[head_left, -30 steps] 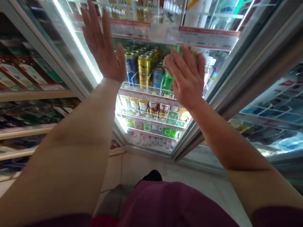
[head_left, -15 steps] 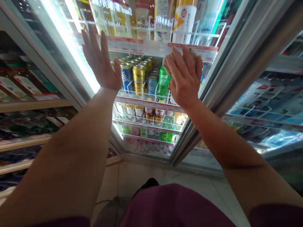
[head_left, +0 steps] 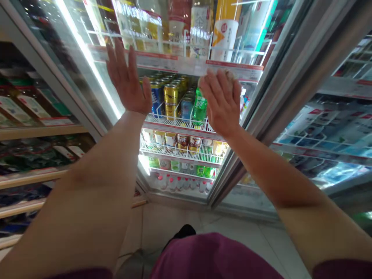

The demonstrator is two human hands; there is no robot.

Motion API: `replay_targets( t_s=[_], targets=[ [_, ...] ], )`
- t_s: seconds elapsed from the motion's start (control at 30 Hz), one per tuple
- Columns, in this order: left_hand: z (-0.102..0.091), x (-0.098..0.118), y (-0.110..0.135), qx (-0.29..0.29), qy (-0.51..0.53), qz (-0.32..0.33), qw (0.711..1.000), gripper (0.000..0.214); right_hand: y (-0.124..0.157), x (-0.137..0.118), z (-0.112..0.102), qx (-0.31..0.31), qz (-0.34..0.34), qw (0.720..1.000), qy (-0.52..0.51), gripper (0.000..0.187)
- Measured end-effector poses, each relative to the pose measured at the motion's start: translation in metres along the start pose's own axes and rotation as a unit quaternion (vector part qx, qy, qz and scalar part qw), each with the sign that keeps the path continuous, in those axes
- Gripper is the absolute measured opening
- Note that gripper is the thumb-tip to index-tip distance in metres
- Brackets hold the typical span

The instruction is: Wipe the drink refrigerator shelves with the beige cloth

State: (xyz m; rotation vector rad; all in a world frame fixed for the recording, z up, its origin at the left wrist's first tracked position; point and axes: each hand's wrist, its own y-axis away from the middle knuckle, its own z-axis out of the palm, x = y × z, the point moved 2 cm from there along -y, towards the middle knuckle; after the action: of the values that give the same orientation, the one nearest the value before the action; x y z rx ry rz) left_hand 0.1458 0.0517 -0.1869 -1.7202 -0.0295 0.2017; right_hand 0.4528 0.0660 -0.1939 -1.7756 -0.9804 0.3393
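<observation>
My left hand [head_left: 130,85] lies flat with fingers spread against the glass door of a lit drinks fridge, near its left side. My right hand [head_left: 222,104] presses a crumpled, light-coloured cloth [head_left: 231,76] to the same glass, further right. Most of the cloth is hidden beneath the fingers; a bit shows along the fingertips. Behind the glass, a green bottle [head_left: 200,108] stands just left of my right hand. Gold cans [head_left: 171,100] and a blue can [head_left: 157,97] are on that shelf, right of my left hand.
A metal door frame [head_left: 269,95] runs along the right, with another stocked fridge section beyond. Wooden shelves [head_left: 40,131] of bottles stand at left. Tall bottles [head_left: 225,33] fill the upper fridge shelf. Pale floor tiles [head_left: 244,232] lie below.
The right hand with the cloth has shifted slightly left and down over the glass. The left hand has moved a little down and right in view, still spread; the whole view has shifted slightly.
</observation>
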Motion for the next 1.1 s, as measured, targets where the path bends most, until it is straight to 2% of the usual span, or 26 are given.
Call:
replay_targets(
  t_s=[0.1,0.23,0.33,0.43,0.5,0.73,0.93,1.1],
  targets=[
    [-0.003,0.003,-0.001,-0.02,0.002,-0.016,1.0,0.075,0.01,-0.006,0.009,-0.052,-0.042,0.997,-0.032,0.053],
    [-0.013,0.007,-0.003,-0.069,0.039,-0.046,0.996,0.074,0.015,-0.007,0.014,-0.056,-0.072,0.995,-0.028,0.053],
    [-0.02,0.009,-0.003,-0.076,0.067,-0.037,0.994,0.068,0.016,-0.005,0.016,-0.099,-0.156,0.983,-0.02,0.049],
    [-0.023,0.008,-0.002,-0.067,0.067,-0.023,0.995,0.066,0.018,-0.005,0.018,-0.153,-0.253,0.955,-0.014,0.044],
    [-0.021,0.006,-0.001,-0.064,0.068,-0.01,0.996,0.066,0.02,-0.004,0.019,-0.163,-0.277,0.947,-0.008,0.043],
    [-0.012,-0.002,0.003,0.012,0.117,0.033,0.993,0.072,0.021,-0.006,0.02,-0.036,-0.195,0.98,0.031,0.048],
    [-0.016,0.003,0.003,0.009,0.163,0.015,0.986,0.076,0.022,-0.009,0.019,0.005,-0.239,0.968,0.075,0.042],
    [-0.014,0.001,0.003,0.012,0.139,0.022,0.99,0.07,0.024,-0.007,0.018,-0.005,-0.239,0.969,0.068,0.042]
  ],
)
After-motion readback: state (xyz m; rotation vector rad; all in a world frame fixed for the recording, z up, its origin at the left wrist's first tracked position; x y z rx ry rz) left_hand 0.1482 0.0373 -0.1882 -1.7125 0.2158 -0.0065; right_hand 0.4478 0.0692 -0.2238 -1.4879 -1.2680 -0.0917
